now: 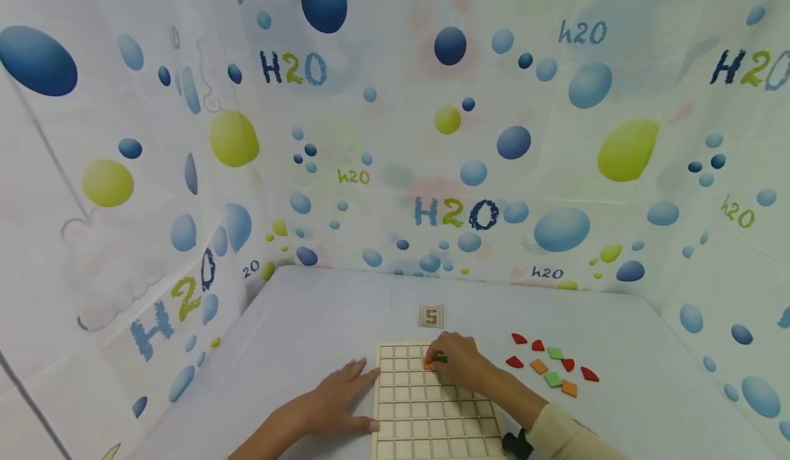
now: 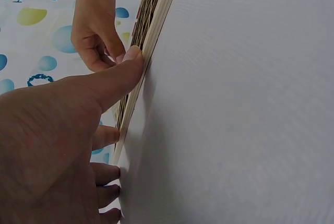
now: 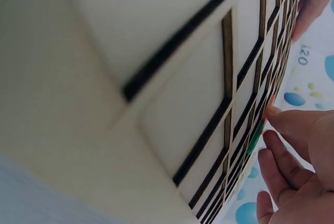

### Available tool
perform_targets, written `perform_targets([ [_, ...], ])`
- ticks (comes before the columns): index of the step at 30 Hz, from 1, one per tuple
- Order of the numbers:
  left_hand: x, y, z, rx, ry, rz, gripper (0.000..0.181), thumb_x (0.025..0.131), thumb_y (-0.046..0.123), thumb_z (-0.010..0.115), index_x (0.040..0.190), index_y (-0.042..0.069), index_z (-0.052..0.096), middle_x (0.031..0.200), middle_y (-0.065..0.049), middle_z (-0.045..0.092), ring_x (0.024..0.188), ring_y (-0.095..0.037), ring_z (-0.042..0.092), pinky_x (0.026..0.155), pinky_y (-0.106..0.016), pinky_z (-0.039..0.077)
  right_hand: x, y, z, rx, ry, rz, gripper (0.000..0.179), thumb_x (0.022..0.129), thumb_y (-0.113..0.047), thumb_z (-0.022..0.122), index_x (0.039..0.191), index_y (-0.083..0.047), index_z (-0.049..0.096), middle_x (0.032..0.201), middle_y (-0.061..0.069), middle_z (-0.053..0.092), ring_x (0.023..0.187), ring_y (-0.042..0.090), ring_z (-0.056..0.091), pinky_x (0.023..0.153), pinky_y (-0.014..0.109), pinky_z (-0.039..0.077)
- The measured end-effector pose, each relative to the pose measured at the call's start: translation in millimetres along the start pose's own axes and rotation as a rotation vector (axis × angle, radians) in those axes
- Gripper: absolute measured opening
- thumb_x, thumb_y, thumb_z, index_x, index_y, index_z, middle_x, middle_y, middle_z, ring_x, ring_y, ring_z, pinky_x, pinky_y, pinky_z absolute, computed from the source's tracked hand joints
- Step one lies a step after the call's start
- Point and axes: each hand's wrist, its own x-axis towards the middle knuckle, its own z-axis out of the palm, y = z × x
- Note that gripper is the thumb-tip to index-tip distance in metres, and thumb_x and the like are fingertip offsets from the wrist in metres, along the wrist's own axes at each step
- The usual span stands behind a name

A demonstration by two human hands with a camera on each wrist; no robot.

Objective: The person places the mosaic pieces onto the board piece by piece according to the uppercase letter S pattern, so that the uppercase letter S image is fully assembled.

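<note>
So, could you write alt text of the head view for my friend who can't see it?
A right hand holds an orange piece, with a green one beside it, at a grid board whose left edge a left hand touches. Red, green and orange pieces lie to the right; a small card lies beyond.

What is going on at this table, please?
A person is placing or adjusting small pieces on a grid board. The right hand holds an orange piece at a cell near the far edge, with a green piece also at its fingers; whether the orange one is fully seated, I cannot tell. The left hand touches the board's left edge. More pieces lie right of the board, and a card lies beyond it.
</note>
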Motion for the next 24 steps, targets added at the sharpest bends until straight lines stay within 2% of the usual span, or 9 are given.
perform_targets([
  [5,-0.1,0.8,-2.1,0.003,-0.011,-0.017,0.094,0.090,0.064,0.074,0.165,0.020,0.038,0.172,-0.023,0.025,0.159,-0.047,0.021,0.123,-0.070,0.025,0.7,1.4,-1.5,-0.015,-0.021,0.002,0.005,0.096,-0.018,0.079,0.098,-0.021,0.076,0.099,-0.008,0.065,0.097,0.021,0.061,0.087,0.061,0.046],
  [9,-0.1,1.5,-1.8,-0.003,-0.015,-0.020,0.094,0.090,0.064,0.075,0.164,0.020,0.038,0.172,-0.023,0.025,0.159,-0.047,0.021,0.123,-0.070,0.025,-3.1,7.9,-12.2,0.055,-0.026,0.017,0.008,0.099,-0.018,0.076,0.107,-0.015,0.075,0.106,-0.001,0.066,0.103,0.026,0.061,0.088,0.060,0.047],
  [14,-0.1,1.4,-0.1,0.000,-0.009,-0.022,0.094,0.089,0.064,0.075,0.164,0.020,0.039,0.172,-0.022,0.026,0.159,-0.047,0.022,0.123,-0.070,0.026,-13.5,29.5,-31.4,0.104,0.043,0.040,0.014,0.099,-0.012,0.074,0.112,-0.006,0.073,0.107,0.006,0.067,0.099,0.024,0.061,0.086,0.045,0.053],
  [18,-1.9,1.5,-0.5,0.005,-0.009,-0.014,0.095,0.089,0.063,0.075,0.164,0.018,0.039,0.171,-0.025,0.026,0.158,-0.049,0.023,0.123,-0.070,0.026,-22.9,51.9,-44.6,0.084,0.070,0.121,0.020,0.098,-0.011,0.076,0.116,-0.004,0.071,0.109,0.008,0.067,0.097,0.021,0.063,0.083,0.036,0.056],
  [24,-2.3,3.5,-3.7,-0.002,-0.022,-0.005,0.094,0.091,0.063,0.074,0.164,0.017,0.037,0.172,-0.025,0.025,0.159,-0.049,0.022,0.123,-0.070,0.025,-39.5,85.9,-70.5,-0.009,0.037,0.292,0.028,0.099,-0.015,0.075,0.122,-0.001,0.066,0.113,0.013,0.063,0.096,0.024,0.063,0.084,0.043,0.058],
])
